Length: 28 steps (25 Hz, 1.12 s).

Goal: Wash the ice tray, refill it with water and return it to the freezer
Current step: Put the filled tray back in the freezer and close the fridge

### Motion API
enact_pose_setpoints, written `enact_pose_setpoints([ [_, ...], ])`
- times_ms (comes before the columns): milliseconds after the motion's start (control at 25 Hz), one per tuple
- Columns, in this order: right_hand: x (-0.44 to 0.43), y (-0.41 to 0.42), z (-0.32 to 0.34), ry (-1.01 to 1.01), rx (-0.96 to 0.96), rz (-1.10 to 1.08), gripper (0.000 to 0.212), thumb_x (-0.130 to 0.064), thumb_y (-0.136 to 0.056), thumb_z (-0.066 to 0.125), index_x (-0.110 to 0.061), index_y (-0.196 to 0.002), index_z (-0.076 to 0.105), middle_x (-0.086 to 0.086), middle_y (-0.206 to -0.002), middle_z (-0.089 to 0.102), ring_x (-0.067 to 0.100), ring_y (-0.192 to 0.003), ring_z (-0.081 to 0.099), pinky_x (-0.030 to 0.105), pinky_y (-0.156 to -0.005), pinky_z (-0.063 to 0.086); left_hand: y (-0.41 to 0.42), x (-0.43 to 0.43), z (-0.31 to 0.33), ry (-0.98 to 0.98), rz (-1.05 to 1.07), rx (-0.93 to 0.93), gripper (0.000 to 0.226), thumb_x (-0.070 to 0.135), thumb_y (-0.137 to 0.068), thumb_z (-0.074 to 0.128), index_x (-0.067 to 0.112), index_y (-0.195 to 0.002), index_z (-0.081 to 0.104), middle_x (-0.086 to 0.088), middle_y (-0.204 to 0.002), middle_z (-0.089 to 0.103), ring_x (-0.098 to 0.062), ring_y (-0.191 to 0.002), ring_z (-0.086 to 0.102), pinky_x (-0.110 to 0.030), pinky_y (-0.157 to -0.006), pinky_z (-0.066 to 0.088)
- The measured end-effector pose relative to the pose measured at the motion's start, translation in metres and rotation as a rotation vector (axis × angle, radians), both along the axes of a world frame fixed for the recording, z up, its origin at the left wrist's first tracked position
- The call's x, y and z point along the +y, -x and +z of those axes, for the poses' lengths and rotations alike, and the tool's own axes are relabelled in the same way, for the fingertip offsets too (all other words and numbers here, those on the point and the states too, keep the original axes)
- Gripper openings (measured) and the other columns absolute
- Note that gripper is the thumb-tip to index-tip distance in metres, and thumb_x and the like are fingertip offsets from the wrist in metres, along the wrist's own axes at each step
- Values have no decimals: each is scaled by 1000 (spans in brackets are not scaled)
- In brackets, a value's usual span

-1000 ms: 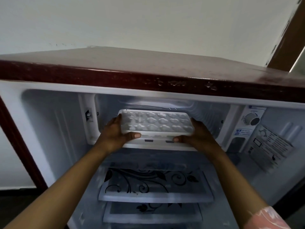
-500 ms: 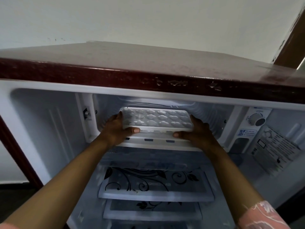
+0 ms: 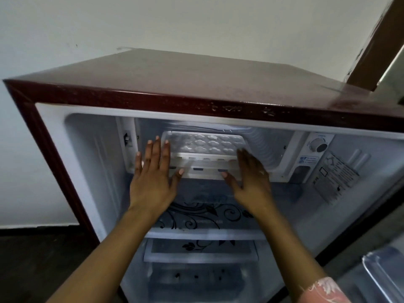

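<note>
White plastic ice tray [image 3: 203, 143] with rows of cloud-shaped cells lies flat inside the pale freezer compartment [image 3: 264, 147] at the top of the maroon-topped fridge [image 3: 196, 79], long side toward the open front. In the head view, the left hand [image 3: 153, 182] is spread wide with straight fingers, right by the tray's left end. The right hand [image 3: 251, 180] is likewise flat and spread, near the tray's right end. Neither hand holds anything, and I cannot tell whether any fingertip touches the tray.

By the look of it, the return to the freezer is done, and presumably the washing and refilling too, though no water can be made out in the cells. Closing the fridge seems to be all that is left.

Counted: one tray, two hands, two glass shelves with black floral print [image 3: 196, 217] below, and one round thermostat dial [image 3: 318, 146].
</note>
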State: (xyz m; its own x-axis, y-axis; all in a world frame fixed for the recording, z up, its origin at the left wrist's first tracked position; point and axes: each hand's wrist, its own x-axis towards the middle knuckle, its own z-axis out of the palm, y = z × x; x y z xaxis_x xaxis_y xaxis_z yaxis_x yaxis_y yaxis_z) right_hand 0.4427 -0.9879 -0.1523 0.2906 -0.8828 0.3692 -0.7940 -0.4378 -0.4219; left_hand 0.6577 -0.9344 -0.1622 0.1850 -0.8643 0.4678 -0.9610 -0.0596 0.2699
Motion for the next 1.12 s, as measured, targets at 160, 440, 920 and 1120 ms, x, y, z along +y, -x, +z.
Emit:
enact_pose_setpoints([
  [160,61,-14,-5,28,142,15,67,-49,-95,34,-15,-148,13,4,-157,13,20,-144,11,33,-115,2,18,50,-6,-57,36,-96,67,51,-96,17,19,-142,-19,-5,-155,-18,-18,-144,-18,-35,-111,-21],
  [440,156,-14,-1,-28,206,-37,63,-51,-96,30,-19,-148,15,-2,-157,13,15,-145,5,33,-115,-2,37,143,0,-115,19,-57,67,52,-97,13,13,-149,-6,-5,-158,-12,-18,-144,-15,-34,-110,-21],
  [920,308,33,14,-29,243,-163,62,-51,-96,26,-20,-148,13,-3,-157,13,14,-145,6,32,-115,-6,95,285,7,-97,-66,42,66,49,-97,23,17,-149,-2,-3,-157,-11,-14,-139,-22,-34,-111,-19],
  [1120,361,65,25,14,243,-202,62,-52,-95,26,-22,-148,13,-4,-157,14,13,-145,6,30,-114,-11,127,330,12,-70,-96,91,67,55,-96,16,17,-147,-5,0,-154,-13,-14,-140,-21,-35,-113,-17],
])
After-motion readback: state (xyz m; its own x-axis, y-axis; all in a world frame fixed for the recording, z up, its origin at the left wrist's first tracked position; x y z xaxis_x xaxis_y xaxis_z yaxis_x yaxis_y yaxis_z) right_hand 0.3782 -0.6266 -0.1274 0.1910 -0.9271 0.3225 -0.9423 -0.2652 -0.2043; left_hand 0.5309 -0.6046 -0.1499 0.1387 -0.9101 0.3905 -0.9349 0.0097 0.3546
